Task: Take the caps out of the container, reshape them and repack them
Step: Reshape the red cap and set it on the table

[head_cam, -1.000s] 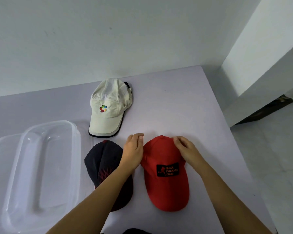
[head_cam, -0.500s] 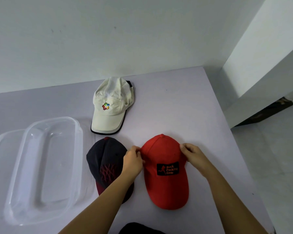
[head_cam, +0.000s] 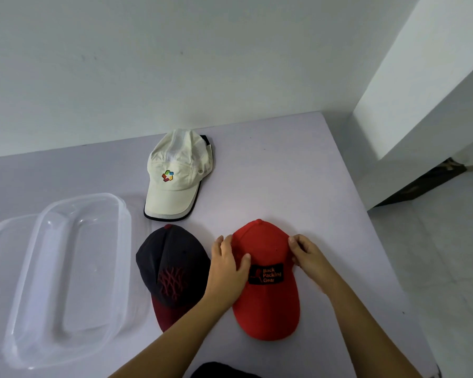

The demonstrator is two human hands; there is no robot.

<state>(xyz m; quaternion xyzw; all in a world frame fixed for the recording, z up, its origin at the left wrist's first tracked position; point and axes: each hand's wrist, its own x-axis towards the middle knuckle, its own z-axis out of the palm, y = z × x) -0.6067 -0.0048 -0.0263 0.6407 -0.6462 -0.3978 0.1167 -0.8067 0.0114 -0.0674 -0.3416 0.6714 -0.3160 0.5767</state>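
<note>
A red cap [head_cam: 265, 304] with a black patch lies on the table, brim toward me. My left hand [head_cam: 227, 264] presses on the left side of its crown, thumb on the fabric. My right hand [head_cam: 307, 255] pinches the crown's right side. A dark cap [head_cam: 172, 268] with a maroon brim lies just left of it. Farther back rests a cream cap [head_cam: 175, 178] with a coloured logo. A clear plastic container [head_cam: 66, 268] stands at the left with nothing in it.
The pale table [head_cam: 298, 173] ends against a white wall at the back and drops off at the right toward a tiled floor. A clear lid [head_cam: 3, 241] lies under or beside the container. A black item [head_cam: 221, 371] peeks in at the bottom edge.
Both hands have slid from the top of the red cap's crown down along its sides toward the front panel. The cap itself has stayed in place.
</note>
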